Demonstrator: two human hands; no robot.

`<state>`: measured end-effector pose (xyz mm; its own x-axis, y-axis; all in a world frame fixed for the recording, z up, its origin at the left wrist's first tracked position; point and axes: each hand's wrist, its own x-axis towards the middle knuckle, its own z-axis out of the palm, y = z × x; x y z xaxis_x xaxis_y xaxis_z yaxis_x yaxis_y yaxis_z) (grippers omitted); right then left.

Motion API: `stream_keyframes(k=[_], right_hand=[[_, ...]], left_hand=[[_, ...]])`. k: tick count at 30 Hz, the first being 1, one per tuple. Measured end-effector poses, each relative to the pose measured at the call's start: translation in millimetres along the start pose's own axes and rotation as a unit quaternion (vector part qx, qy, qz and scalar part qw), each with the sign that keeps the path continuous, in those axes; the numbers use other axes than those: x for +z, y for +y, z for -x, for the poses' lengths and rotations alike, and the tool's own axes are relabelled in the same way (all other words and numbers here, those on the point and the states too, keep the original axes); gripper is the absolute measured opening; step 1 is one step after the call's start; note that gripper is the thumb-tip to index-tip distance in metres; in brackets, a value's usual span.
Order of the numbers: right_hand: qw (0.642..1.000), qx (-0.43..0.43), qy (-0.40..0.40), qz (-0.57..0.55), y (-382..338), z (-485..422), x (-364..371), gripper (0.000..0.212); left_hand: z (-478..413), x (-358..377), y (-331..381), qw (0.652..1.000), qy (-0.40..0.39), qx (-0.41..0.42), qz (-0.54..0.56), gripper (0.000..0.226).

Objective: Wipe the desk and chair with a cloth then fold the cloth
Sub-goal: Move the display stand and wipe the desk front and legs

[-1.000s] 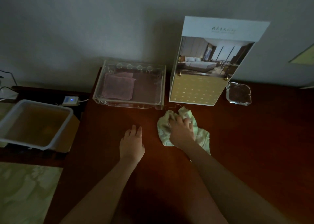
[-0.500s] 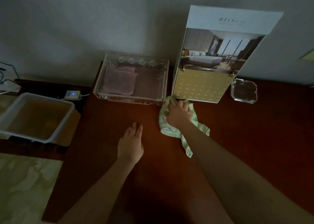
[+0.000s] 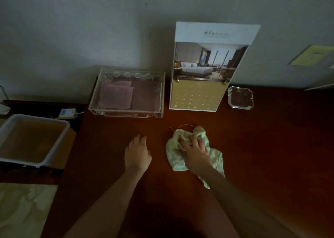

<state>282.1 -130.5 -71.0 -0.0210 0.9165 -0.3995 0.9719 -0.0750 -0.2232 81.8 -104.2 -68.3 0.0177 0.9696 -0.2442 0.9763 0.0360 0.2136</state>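
A crumpled pale green cloth (image 3: 176,150) lies on the dark red-brown desk (image 3: 271,156), a little in front of the standing picture board. My right hand (image 3: 196,153) presses down on the cloth with its fingers curled into the folds, covering its middle. A loose thread trails from the cloth's far edge. To the left of the cloth, my left hand (image 3: 137,152) rests flat on the bare desk and holds nothing. No chair is in view.
A clear acrylic tray (image 3: 159,100) with a folded pink cloth (image 3: 116,96) stands at the back. Beside it lean a hotel picture board (image 3: 202,93) and a glass ashtray (image 3: 240,97). A white bin (image 3: 54,151) sits off the desk's left edge.
My right hand has drawn the cloth back toward me from the foot of the picture board. The left hand has stayed in place on the desk.
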Motion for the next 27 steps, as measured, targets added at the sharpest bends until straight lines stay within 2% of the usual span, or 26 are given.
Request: stream_keyframes(k=[2, 4, 5, 8, 10, 14, 16, 18, 19, 22, 27], right_hand=[[0.991, -0.023, -0.011, -0.132, 15, -11, -17, 0.050], [0.954, 0.033, 0.011, -0.298, 31, -21, -47, 0.044], [0.935, 0.073, 0.045, -0.344, 39, -26, -61, 0.040], [0.900, 0.161, 0.170, -0.368, 60, -39, -102, 0.040], [0.867, 0.181, 0.227, -0.405, 73, -53, -133, 0.052], [0.812, 0.113, 0.282, -0.498, 83, -76, -205, 0.086], [0.825, 0.066, 0.277, -0.489, 83, -82, -237, 0.086], [0.832, 0.030, 0.259, -0.489, 80, -84, -261, 0.073], [0.832, 0.012, 0.249, -0.496, 77, -84, -268, 0.065], [0.846, -0.001, 0.238, -0.478, 69, -76, -269, 0.048], [0.860, 0.010, 0.281, -0.427, 65, -61, -268, 0.041]], left_hand=[[-9, -8, 11, 0.997, 0.034, 0.024, 0.065, 0.048], [-20, -19, 26, 0.988, 0.070, 0.038, 0.129, 0.044], [-25, -25, 32, 0.982, 0.089, 0.042, 0.159, 0.042], [-48, -46, 49, 0.965, 0.133, 0.033, 0.224, 0.037], [-71, -61, 62, 0.958, 0.120, 0.017, 0.258, 0.038], [-115, -97, 89, 0.916, 0.045, 0.005, 0.399, 0.061], [-129, -117, 100, 0.886, -0.015, 0.026, 0.462, 0.082], [-136, -134, 110, 0.859, -0.059, 0.040, 0.507, 0.092], [-137, -141, 116, 0.855, -0.068, 0.051, 0.511, 0.088], [-135, -148, 131, 0.879, -0.054, 0.076, 0.468, 0.058], [-127, -156, 134, 0.899, 0.032, 0.053, 0.434, 0.047]])
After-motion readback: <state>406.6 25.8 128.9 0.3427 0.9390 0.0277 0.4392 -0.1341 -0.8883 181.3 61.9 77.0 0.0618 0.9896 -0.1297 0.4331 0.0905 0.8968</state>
